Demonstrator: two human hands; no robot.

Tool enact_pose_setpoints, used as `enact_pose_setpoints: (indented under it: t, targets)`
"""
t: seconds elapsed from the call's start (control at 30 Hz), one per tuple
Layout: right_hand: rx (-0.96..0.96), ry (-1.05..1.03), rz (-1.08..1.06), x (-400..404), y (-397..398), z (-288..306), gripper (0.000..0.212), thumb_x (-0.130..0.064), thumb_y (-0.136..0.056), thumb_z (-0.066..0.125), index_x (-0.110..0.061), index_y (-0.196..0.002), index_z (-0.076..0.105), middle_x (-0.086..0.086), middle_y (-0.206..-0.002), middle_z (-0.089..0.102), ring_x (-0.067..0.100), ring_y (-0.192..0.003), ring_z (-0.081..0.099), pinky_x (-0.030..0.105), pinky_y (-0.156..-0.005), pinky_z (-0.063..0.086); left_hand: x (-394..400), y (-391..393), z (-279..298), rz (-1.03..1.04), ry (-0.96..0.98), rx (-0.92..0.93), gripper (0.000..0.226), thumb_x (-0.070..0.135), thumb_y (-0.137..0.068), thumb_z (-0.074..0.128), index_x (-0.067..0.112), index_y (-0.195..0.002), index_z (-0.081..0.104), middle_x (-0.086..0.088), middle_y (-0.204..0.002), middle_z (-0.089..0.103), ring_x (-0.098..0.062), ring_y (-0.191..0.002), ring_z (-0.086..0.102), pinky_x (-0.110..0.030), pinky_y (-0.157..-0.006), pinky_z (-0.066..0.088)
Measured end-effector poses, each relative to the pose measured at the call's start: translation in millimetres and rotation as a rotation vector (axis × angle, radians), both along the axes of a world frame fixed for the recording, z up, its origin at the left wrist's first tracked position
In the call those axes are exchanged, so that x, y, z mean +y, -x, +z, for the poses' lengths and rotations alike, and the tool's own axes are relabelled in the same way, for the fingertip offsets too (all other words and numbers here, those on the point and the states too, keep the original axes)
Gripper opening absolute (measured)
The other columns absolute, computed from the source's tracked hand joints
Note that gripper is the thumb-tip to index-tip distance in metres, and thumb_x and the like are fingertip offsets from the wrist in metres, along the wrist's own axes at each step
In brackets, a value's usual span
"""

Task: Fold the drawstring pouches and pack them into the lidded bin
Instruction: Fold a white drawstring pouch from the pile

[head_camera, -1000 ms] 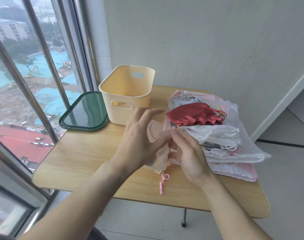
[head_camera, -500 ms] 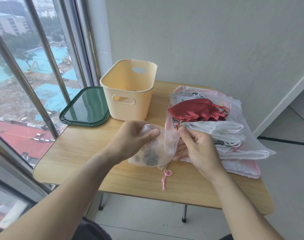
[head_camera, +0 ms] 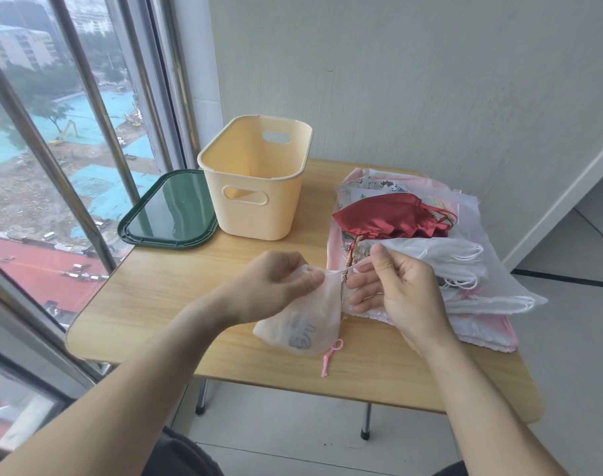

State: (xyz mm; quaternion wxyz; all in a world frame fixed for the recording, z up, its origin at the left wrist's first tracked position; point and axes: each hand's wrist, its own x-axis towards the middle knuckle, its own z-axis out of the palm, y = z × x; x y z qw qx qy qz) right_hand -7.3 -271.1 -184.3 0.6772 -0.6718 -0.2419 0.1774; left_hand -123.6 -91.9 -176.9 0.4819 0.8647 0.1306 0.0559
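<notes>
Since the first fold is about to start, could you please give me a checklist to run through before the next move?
1. Left hand pinches the sheer pink pouch at its top: ok.
2. Right hand pinches the pouch's drawstring: ok.
3. Pouch lying flat on the table for folding: not ok, it hangs bunched.
4. Cream bin open: ok; whether anything lies at its bottom: cannot tell.
5. Green lid off, beside the bin: ok.
6. Pile of pouches waiting within reach: ok.

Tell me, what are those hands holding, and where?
A sheer pale pouch: the left hand pinches its top edge, the right hand pinches its drawstring.
</notes>
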Motion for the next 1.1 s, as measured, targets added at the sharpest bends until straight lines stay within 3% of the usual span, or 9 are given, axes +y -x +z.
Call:
enact_pose_setpoints:
  t: [0.07, 0.13, 0.37, 0.47, 0.67, 0.83, 0.93, 1.0, 1.1]
  targets:
    - [0.009, 0.004, 0.031, 2, 2, -2, 0.045, -0.031, -0.103, 0.048, 0.010, -0.092, 0.062, 0.019, -0.072, 0.072, 0.028, -0.054, 0.068, 0.035, -0.049, 0.057, -7, -1, 2, 0.034, -0.035, -0.068, 0.036, 0.048, -0.090, 0.065, 0.021, -0.115, 0.065, 0.016, -0.104, 0.068, 0.002, -0.097, 0.062, -0.020, -0.084, 0.049]
    - [0.011, 0.010, 0.067, 3, 3, -2, 0.044, -0.033, -0.103, 0.048, 0.007, -0.092, 0.063, 0.020, -0.075, 0.073, 0.028, -0.056, 0.068, 0.035, -0.050, 0.057, -17, -4, 4, 0.015, -0.067, -0.193, 0.045, 0.046, -0.088, 0.069, 0.025, -0.127, 0.060, 0.016, -0.113, 0.069, 0.006, -0.109, 0.060, -0.015, -0.091, 0.045]
    - [-0.024, -0.001, 0.068, 4, 5, 0, 0.045, -0.031, -0.104, 0.047, 0.007, -0.086, 0.065, 0.021, -0.069, 0.070, 0.028, -0.055, 0.066, 0.034, -0.048, 0.056, -38, -10, 1, -0.004, -0.239, -0.286, 0.028, 0.039, -0.093, 0.066, 0.025, -0.117, 0.069, 0.013, -0.086, 0.069, -0.002, -0.088, 0.063, -0.013, -0.081, 0.045]
    - [-0.044, -0.012, 0.009, 1, 5, 2, 0.047, -0.029, -0.103, 0.049, 0.010, -0.083, 0.064, 0.019, -0.067, 0.069, 0.025, -0.052, 0.064, 0.032, -0.046, 0.055, -38, -11, 1, -0.002, -0.291, -0.296, 0.016, 0.031, -0.096, 0.063, 0.021, -0.101, 0.075, 0.015, -0.079, 0.062, -0.004, -0.083, 0.056, -0.010, -0.074, 0.038]
    - [-0.056, -0.074, -0.149, -5, -2, 9, 0.044, -0.033, -0.104, 0.049, 0.000, -0.080, 0.065, 0.008, -0.061, 0.068, 0.021, -0.050, 0.061, 0.031, -0.048, 0.053, -32, -7, 2, -0.047, -0.288, -0.216, 0.017, 0.032, -0.097, 0.061, 0.027, -0.091, 0.076, 0.011, -0.096, 0.055, 0.002, -0.092, 0.050, -0.006, -0.082, 0.032]
    - [-0.018, -0.143, -0.208, -6, -1, 11, 0.042, -0.033, -0.104, 0.049, -0.004, -0.079, 0.066, 0.008, -0.060, 0.066, 0.020, -0.048, 0.059, 0.031, -0.046, 0.051, -32, -6, 6, 0.009, -0.322, -0.223, 0.018, 0.034, -0.097, 0.059, 0.026, -0.099, 0.075, 0.004, -0.098, 0.046, -0.010, -0.100, 0.041, -0.004, -0.087, 0.028]
    - [0.010, -0.154, -0.186, -7, 2, 13, 0.042, -0.033, -0.103, 0.051, -0.003, -0.078, 0.065, 0.007, -0.059, 0.065, 0.019, -0.048, 0.058, 0.030, -0.046, 0.051, -31, -5, 9, 0.015, -0.330, -0.287, 0.014, 0.027, -0.095, 0.064, 0.023, -0.094, 0.077, 0.005, -0.084, 0.048, -0.002, -0.082, 0.045, -0.007, -0.073, 0.033]
    - [0.054, -0.170, -0.146, -9, 2, 15, 0.039, -0.033, -0.100, 0.055, -0.005, -0.075, 0.068, 0.007, -0.059, 0.063, 0.019, -0.048, 0.057, 0.029, -0.047, 0.050, -29, -4, 12, 0.059, -0.327, -0.354, 0.013, 0.021, -0.091, 0.067, 0.020, -0.086, 0.079, 0.006, -0.063, 0.048, -0.007, -0.059, 0.044, -0.010, -0.057, 0.030]
    - [0.138, -0.214, -0.044, -13, 2, 20, 0.032, -0.032, -0.091, 0.061, -0.011, -0.071, 0.073, 0.007, -0.062, 0.063, 0.017, -0.052, 0.057, 0.028, -0.047, 0.050, -28, 0, 17, 0.173, -0.326, -0.399, 0.012, 0.017, -0.090, 0.069, 0.020, -0.086, 0.080, 0.004, -0.044, 0.047, -0.010, -0.041, 0.038, -0.008, -0.049, 0.029]
